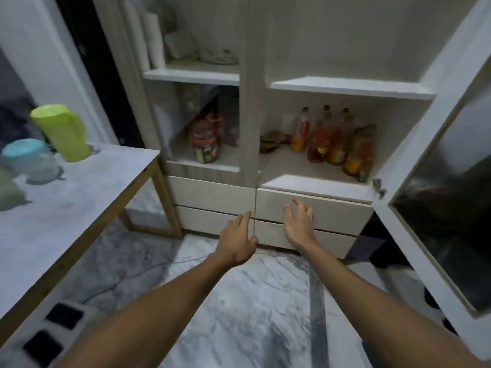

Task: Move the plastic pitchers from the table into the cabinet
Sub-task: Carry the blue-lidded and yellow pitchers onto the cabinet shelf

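Note:
A lime-green plastic pitcher (pixel 62 131) stands at the far end of the grey table (pixel 79 197) on the left. Beside it sits a clear pitcher with a blue lid (pixel 30 160), and a pale green one (pixel 8 191) is cut off by the left edge. The white cabinet (pixel 249 102) stands ahead with its right glass door (pixel 435 203) swung open. Both my arms reach out low in front of the cabinet's drawers. My left hand (pixel 239 240) and my right hand (pixel 299 221) are empty with fingers spread.
Several bottles (pixel 332 139) and a small dish stand on the lower right shelf. A jar (pixel 206 147) sits in the lower left compartment, paper rolls (pixel 151 38) on the shelf above. The upper right shelf (pixel 350 87) is bare. Marble floor lies below.

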